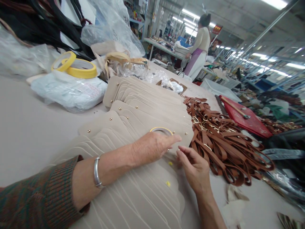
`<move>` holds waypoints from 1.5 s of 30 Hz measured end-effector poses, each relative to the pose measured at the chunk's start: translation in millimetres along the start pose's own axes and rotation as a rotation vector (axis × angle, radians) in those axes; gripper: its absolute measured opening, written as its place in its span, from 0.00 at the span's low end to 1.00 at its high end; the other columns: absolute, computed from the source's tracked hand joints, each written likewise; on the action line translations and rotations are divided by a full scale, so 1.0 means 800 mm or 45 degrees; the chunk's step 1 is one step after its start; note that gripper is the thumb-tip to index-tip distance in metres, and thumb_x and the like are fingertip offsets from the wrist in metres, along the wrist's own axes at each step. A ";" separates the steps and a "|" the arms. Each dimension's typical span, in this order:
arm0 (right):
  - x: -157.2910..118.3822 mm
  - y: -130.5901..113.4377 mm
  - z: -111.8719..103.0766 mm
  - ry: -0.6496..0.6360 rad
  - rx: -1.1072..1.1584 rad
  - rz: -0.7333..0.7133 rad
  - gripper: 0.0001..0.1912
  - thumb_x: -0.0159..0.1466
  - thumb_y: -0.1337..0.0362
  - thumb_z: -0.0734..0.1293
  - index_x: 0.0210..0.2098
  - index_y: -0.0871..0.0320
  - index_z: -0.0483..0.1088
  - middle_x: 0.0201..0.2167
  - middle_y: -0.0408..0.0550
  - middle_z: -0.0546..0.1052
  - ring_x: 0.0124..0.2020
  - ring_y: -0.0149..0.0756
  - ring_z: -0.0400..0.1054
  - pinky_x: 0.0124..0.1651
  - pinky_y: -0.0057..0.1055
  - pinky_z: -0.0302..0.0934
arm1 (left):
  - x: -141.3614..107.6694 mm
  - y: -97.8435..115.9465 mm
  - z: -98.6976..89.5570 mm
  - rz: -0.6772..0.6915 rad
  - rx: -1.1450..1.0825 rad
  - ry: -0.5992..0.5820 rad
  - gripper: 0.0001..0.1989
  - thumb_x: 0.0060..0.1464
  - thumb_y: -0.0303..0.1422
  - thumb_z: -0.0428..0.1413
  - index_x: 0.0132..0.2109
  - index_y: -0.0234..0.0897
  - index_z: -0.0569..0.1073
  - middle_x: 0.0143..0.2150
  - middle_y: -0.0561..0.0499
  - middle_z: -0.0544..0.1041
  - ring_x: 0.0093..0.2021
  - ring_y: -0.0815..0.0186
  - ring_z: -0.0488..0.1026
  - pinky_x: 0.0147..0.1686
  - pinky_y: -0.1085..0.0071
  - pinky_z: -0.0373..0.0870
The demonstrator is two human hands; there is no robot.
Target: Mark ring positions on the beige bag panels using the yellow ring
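My left hand (pixel 151 148), with a silver bangle on its wrist, is closed around a roll of yellow tape (pixel 161 129); only the roll's upper rim shows past the knuckles. Just to its right, my right hand (pixel 196 168) has thumb and index finger pinched near the tape; what lies between them is too small to make out. Beneath both hands spread overlapping beige panels (pixel 133 197) with rounded corners and small gold studs. Two small yellow tape pieces (pixel 168 183) sit on the panels near my right hand.
Brown straps (pixel 214 136) with gold hardware lie heaped at the right, beside a red board (pixel 245 116) bearing a hammer (pixel 235 107). Two yellow tape rolls (pixel 82 68) rest on a plastic-wrapped white package (pixel 69 90) at the left. A person (pixel 199 47) stands at a farther table.
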State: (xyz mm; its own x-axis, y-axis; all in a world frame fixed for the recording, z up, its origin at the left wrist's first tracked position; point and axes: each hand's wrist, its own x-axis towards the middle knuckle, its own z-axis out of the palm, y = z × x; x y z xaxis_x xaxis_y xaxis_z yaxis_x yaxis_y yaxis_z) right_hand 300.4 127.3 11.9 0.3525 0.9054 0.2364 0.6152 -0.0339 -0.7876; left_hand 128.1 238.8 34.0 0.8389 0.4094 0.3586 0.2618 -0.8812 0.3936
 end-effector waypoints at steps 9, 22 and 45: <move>0.003 -0.017 0.010 0.089 -0.229 -0.582 0.07 0.63 0.70 0.63 0.38 0.57 0.73 0.31 0.45 0.78 0.30 0.29 0.71 0.35 0.26 0.65 | -0.001 0.016 -0.001 0.044 0.109 -0.117 0.10 0.65 0.33 0.47 0.50 0.34 0.61 0.32 0.51 0.75 0.30 0.64 0.74 0.23 0.73 0.61; 0.013 -0.026 0.027 0.143 -0.062 -0.156 0.05 0.57 0.64 0.67 0.31 0.58 0.74 0.20 0.41 0.75 0.19 0.28 0.66 0.25 0.24 0.63 | 0.004 0.002 -0.007 -0.028 0.052 -0.066 0.03 0.61 0.29 0.51 0.37 0.37 0.66 0.32 0.53 0.73 0.33 0.66 0.71 0.31 0.74 0.62; 0.030 0.010 0.012 -0.207 0.609 0.701 0.22 0.44 0.52 0.77 0.29 0.64 0.75 0.19 0.44 0.75 0.18 0.28 0.70 0.25 0.24 0.68 | 0.004 0.004 0.003 -0.130 0.436 -0.151 0.05 0.61 0.25 0.49 0.37 0.35 0.68 0.35 0.47 0.74 0.37 0.60 0.71 0.33 0.67 0.64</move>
State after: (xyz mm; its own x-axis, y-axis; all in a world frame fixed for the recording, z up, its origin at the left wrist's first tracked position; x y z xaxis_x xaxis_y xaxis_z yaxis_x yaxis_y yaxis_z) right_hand 306.7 152.7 5.9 0.3895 0.8630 -0.3218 -0.0071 -0.3465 -0.9380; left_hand 132.8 236.4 34.7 0.8445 0.4868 0.2233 0.4746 -0.8734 0.1094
